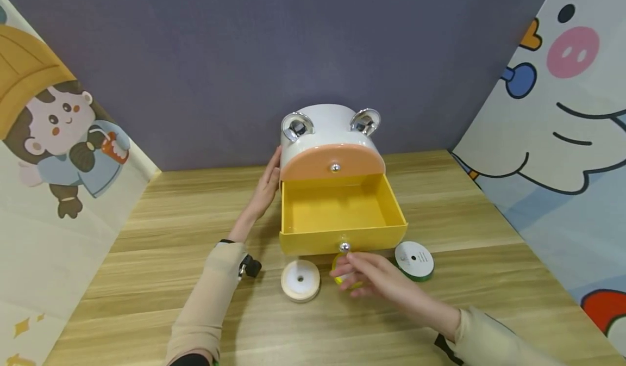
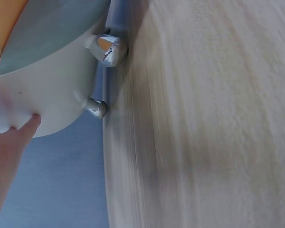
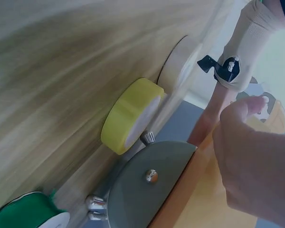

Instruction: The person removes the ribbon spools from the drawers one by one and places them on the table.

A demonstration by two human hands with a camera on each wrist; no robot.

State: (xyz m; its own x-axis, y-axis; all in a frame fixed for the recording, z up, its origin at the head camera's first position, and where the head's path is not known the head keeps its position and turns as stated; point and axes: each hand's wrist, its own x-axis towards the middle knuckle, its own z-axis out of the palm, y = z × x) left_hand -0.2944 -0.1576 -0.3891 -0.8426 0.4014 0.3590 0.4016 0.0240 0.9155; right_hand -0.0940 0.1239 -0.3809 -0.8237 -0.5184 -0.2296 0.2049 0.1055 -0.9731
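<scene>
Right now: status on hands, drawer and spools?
Left hand flat against organizer side. Right hand open, over yellow spool. Yellow drawer pulled out, empty. White spool, green spool flank it.

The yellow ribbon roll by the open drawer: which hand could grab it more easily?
Probably the right hand: it hovers right over the yellow ribbon roll, in front of the yellow drawer. The left hand rests on the box's white side.

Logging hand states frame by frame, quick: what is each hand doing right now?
Left hand: open, fingers flat against the side of the white drawer box.
Right hand: open, holding nothing, fingers relaxed above the yellow ribbon spool.
</scene>
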